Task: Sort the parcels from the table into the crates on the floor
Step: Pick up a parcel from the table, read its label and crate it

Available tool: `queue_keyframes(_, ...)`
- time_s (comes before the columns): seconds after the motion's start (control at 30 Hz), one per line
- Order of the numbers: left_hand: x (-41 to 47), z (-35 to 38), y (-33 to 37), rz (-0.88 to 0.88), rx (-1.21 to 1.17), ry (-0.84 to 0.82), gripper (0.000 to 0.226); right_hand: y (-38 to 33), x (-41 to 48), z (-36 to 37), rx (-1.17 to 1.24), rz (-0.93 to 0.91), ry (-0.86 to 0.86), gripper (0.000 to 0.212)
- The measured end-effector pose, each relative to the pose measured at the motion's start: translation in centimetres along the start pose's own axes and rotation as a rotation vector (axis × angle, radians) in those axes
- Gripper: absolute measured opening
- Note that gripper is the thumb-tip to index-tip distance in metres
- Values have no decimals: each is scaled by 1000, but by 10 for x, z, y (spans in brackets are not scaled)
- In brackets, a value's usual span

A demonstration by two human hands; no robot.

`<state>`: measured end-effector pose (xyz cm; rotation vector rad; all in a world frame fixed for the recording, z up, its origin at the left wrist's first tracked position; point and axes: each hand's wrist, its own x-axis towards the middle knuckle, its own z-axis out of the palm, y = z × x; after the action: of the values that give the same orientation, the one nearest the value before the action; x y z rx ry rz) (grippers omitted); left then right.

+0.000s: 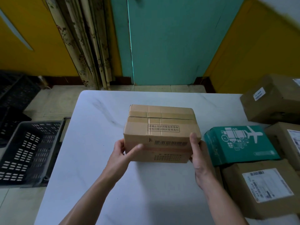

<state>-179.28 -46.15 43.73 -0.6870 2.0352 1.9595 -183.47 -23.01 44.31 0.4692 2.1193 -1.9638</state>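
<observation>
Left hand (123, 150) and right hand (198, 153) grip the near corners of a taped cardboard box (162, 127), thumbs on its front. The box is mid-frame over the white table (97, 127); can't tell whether it's lifted or resting. At the right edge, a green parcel (240, 143) and three brown parcels (263, 187) wait. A grey crate (24, 151) sits on the floor at lower left, with no parcel showing inside. Black crates (14, 95) stand above it. Sorting looks barely begun, with five parcels to go.
</observation>
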Motion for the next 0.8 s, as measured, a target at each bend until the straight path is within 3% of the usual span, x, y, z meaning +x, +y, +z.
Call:
queue_keyframes(0.07, -2, -4, 7, -32, 12, -8, 89, 1, -2, 1, 10, 19, -2, 94)
queue_keyframes(0.17, 1, -11, 11, -60, 24, 30, 95, 5, -6, 2, 69, 9, 1, 60)
queue_keyframes(0.33, -5, -18, 10, 67, -65, 58, 24, 20, -13, 4, 73, -86, -91, 51)
queue_keyframes(0.43, -7, -27, 1, 116, -83, 16, 38, 27, -15, 3, 37, -121, -130, 57)
queue_keyframes(0.8, -9, -29, -20, 62, 51, -14, 47, 39, -16, -1, 25, -94, -136, 71)
